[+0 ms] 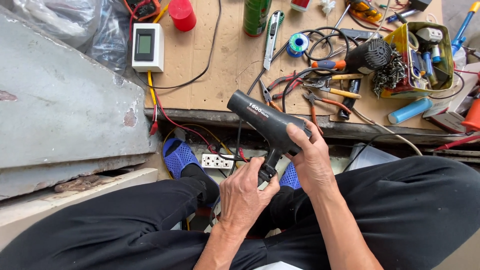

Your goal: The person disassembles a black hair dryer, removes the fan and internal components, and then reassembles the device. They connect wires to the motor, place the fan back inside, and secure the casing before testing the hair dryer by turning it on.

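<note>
While I sit with my knees apart in black trousers [410, 210], the black hair dryer [270, 125] hangs over the gap between my legs, just below the edge of the cardboard-covered bench [210, 75], its barrel pointing up and to the left. To handle it well, I judge that the body must stay steady in one hand while the other works at the foot of the handle, where the cord comes out; a firm, even hold on the barrel and small, careful finger work at the handle seem the safest way, since a twist there could strain the cord.

My right hand [312, 160] wraps the rear of the barrel from the right side, fingers curled over the top and thumb underneath, closed firmly on it, wrist bent slightly inward. My left hand [245, 195] comes up from below, back of the hand towards me, its fingers pinched shut round the bottom end of the handle; I cannot tell exactly what the fingertips press on there.

Below the dryer, on the floor, my feet in blue perforated clogs [181, 159] flank a white power strip [216, 161]. On the bench above lie a white panel meter [147, 46], a yellow tin of screws and parts [420, 60], a black motor [369, 55], several pliers with red and yellow handles [327, 92], a utility knife [271, 37] and a small spool of solder [298, 43].
</note>
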